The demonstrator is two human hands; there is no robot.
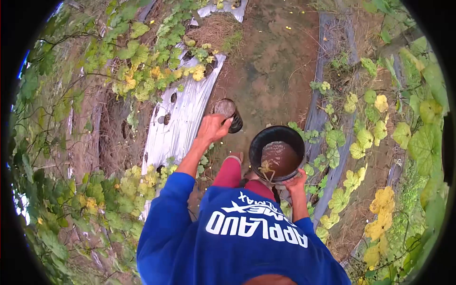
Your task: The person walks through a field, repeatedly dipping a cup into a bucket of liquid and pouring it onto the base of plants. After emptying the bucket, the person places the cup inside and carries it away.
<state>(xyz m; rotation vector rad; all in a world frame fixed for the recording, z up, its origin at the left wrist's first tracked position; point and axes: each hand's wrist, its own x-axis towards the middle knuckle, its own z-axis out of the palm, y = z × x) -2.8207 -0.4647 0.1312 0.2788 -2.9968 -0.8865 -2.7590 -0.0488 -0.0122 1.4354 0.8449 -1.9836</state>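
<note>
My left hand [213,127] is closed on a small dark cup [234,124], fingers at its near side. Brownish liquid [224,108] shows at the cup's mouth. To the right is a black bucket [256,142], partly filled with muddy brown water [284,156]. My right hand [297,183] grips the bucket at its near right rim, and the fingers beneath are hidden. A tan, straw-like bundle [267,168] lies at the bucket's near inner edge. Cup and bucket are apart, both in front of my legs.
A bare soil path [275,66] runs ahead between two planted rows. Silvery plastic mulch [183,107] with holes covers the left bed; darker sheeting [320,114] edges the right. Leafy vines [137,57] spread at left, and yellowing leaves [380,206] hang at right.
</note>
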